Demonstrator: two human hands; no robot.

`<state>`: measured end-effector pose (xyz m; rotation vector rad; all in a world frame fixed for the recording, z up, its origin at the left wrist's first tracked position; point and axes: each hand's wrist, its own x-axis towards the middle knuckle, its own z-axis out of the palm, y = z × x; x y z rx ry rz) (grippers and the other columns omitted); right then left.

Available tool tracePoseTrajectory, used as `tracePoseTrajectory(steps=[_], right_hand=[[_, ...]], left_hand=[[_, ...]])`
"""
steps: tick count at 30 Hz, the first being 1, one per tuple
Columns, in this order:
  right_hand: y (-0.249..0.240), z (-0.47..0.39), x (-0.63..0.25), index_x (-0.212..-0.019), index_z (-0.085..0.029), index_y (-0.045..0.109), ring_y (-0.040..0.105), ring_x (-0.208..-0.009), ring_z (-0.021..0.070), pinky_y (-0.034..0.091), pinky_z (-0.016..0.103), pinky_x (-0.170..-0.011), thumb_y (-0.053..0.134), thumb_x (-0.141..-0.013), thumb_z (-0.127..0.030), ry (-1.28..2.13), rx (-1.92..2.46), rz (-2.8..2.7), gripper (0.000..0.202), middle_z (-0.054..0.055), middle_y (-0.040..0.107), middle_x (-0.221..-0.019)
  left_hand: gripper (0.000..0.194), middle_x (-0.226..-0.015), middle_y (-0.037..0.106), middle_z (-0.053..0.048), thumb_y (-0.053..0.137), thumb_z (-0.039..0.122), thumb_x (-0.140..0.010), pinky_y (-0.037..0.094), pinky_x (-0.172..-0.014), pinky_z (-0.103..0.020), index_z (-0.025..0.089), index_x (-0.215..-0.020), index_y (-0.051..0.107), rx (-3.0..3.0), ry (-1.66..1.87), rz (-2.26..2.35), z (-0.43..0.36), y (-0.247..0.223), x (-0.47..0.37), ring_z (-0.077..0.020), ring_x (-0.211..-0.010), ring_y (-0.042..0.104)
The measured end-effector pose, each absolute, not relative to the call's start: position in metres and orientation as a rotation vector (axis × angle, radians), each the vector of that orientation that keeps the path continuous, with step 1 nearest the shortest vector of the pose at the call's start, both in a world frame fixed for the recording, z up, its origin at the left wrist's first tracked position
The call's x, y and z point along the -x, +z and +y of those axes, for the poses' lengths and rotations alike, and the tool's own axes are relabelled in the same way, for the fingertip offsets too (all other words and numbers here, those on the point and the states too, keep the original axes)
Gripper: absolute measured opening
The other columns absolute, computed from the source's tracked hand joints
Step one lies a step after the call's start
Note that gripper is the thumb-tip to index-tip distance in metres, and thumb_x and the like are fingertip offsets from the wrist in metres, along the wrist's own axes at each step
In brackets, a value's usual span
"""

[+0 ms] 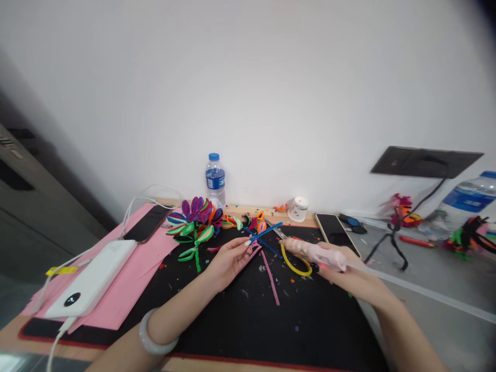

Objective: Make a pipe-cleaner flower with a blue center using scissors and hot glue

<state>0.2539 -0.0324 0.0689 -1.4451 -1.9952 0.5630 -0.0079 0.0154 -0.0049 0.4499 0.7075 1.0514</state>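
My left hand (234, 258) is closed in a pinch on a blue pipe cleaner (271, 229), above the black mat. My right hand (344, 268) grips a pale pink glue gun (315, 252), its front end pointing left towards the pipe cleaner. Under and beside the glue gun lie scissors with a yellow handle (296, 268), blades pointing up and left. Another blue strip (271, 247) crosses behind the held one. A pink pipe cleaner (270, 279) rests on the mat between my hands. Left of them lies a bunch of colourful pipe cleaner flowers (197, 219).
A water bottle (215, 181) and a paper cup (298, 208) stand by the wall. Pink sheets (127, 297) carry a power bank (93, 281) and a dark phone (149, 223). Another phone (336, 230) lies right. Scraps dot the black mat (248, 325). A pale cord (434, 294) trails right.
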Motion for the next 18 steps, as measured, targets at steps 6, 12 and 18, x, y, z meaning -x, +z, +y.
tracePoseTrajectory(steps=[6,12,18], right_hand=[[0.048,-0.025,-0.220,-0.077,-0.017,0.062,0.055,-0.052,0.0153,0.044,0.023,-0.045,0.051,-0.072,-0.024,0.594,1.288,-2.068,0.014,0.001,0.060,-0.059],[0.020,-0.026,-0.217,-0.085,-0.016,0.062,0.058,-0.061,0.0178,0.049,0.027,-0.058,0.051,-0.074,-0.027,0.573,1.337,-1.988,0.019,0.004,0.063,-0.071],[0.014,-0.027,-0.218,-0.084,-0.016,0.063,0.060,-0.069,0.0233,0.050,0.032,-0.059,0.052,-0.074,-0.035,0.405,1.345,-1.949,0.023,0.008,0.064,-0.076]], left_hand=[[0.009,-0.069,0.065,-0.003,0.062,0.004,-0.071,0.049,-0.057,-0.012,0.010,-0.078,0.063,-0.449,1.022,0.698,0.013,-0.001,0.005,-0.0060,-0.060,0.061],[0.009,-0.070,0.066,-0.004,0.059,0.004,-0.073,0.048,-0.057,-0.012,0.011,-0.078,0.062,-0.441,0.992,0.715,0.010,-0.001,0.004,-0.0068,-0.062,0.061],[0.010,-0.070,0.065,-0.003,0.059,0.004,-0.073,0.048,-0.057,-0.012,0.011,-0.079,0.062,-0.433,0.965,0.709,0.008,-0.002,0.004,-0.0068,-0.061,0.061]])
